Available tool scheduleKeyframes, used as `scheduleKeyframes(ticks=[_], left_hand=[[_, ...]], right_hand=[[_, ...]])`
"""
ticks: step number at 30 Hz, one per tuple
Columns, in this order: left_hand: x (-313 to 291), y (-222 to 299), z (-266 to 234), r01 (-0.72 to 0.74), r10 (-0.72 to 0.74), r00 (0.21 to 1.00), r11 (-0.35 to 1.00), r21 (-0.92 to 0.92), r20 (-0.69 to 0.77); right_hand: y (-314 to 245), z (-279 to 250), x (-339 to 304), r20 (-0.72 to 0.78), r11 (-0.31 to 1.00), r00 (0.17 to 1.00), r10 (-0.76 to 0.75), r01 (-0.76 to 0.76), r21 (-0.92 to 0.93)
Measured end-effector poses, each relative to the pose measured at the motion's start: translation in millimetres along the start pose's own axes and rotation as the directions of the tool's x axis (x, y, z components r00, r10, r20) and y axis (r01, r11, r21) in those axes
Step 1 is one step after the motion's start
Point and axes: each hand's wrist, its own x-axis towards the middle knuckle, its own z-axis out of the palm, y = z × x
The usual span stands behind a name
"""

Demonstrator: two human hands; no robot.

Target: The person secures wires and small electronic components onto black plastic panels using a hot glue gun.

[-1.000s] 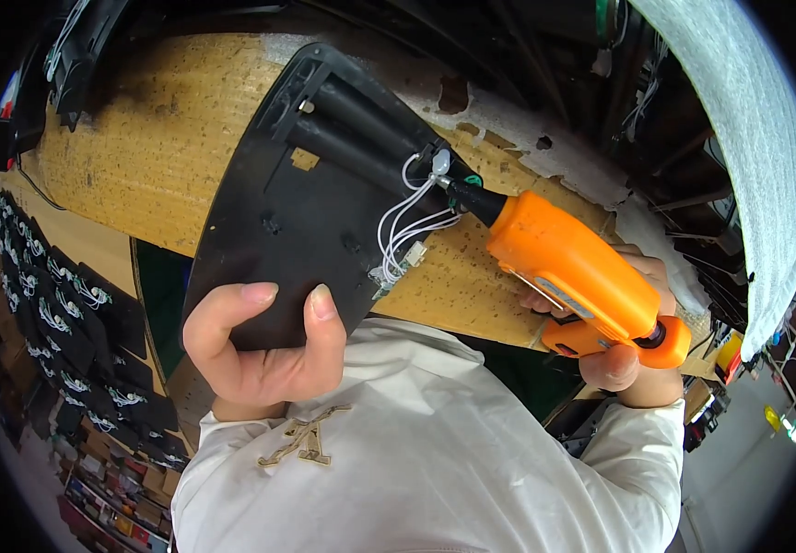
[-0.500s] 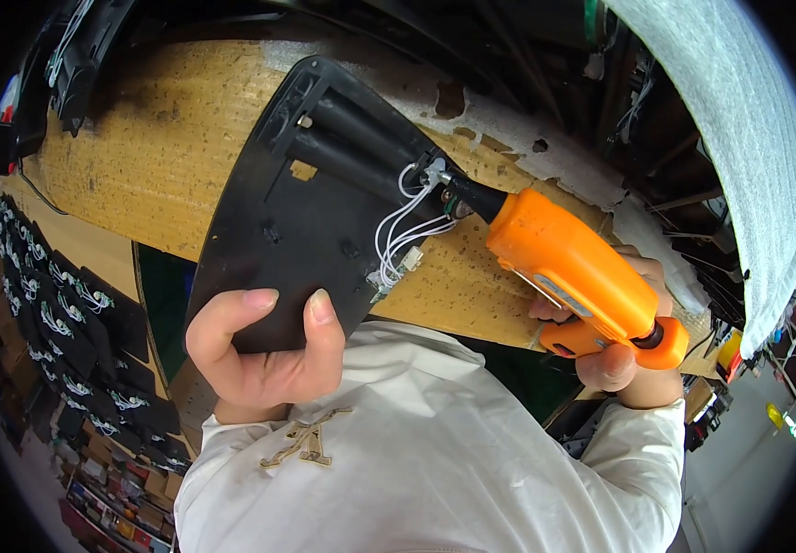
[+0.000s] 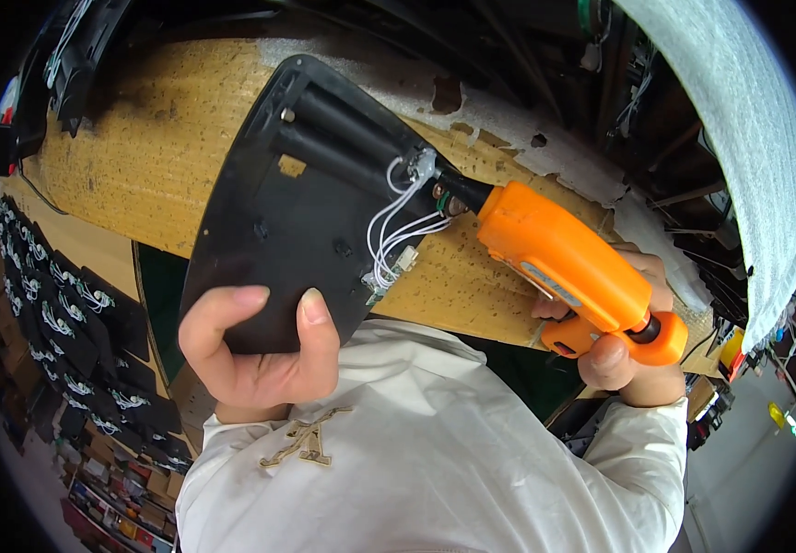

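My left hand (image 3: 264, 355) grips the lower end of a black plastic panel (image 3: 274, 226), with thumb and a finger showing on its face. White wires (image 3: 387, 226) loop along the panel's right edge to a small circuit board with a white connector (image 3: 404, 261). An orange glue gun (image 3: 564, 253) is held in my right hand (image 3: 633, 359), whose fingers wrap its handle. The gun's black nozzle (image 3: 464, 191) points at the panel's upper right edge, by the wire ends. A whitish blob (image 3: 424, 164) sits there at the tip.
Beneath the panel lies a cardboard-covered bench (image 3: 149, 138), stained and torn at its far edge. Many black panels with white wires (image 3: 66, 313) are laid out at left. White foam sheet (image 3: 739, 138) hangs at right. More black parts (image 3: 85, 64) stand at far left.
The panel has shifted slightly left with my left hand. The glue gun has moved a little left too, its nozzle staying at the panel's edge, where the whitish blob looks larger.
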Motion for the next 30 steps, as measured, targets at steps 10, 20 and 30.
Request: scheduleKeyframes(ticks=[10,20,30], left_hand=[[10,16,1,0.201,-0.200,0.979,0.948,-0.247,0.029],[10,19,-2,0.142,-0.140,0.990,0.979,-0.148,0.020],[10,20,0,0.169,-0.165,0.986,0.961,-0.220,0.037]], right_hand=[[-8,11,0,-0.088,0.987,0.996,-0.020,0.006,-0.162],[-21,13,9,-0.023,0.942,0.993,-0.119,0.106,-0.319],[-20,13,10,-0.039,0.938,0.986,-0.162,0.142,-0.317]])
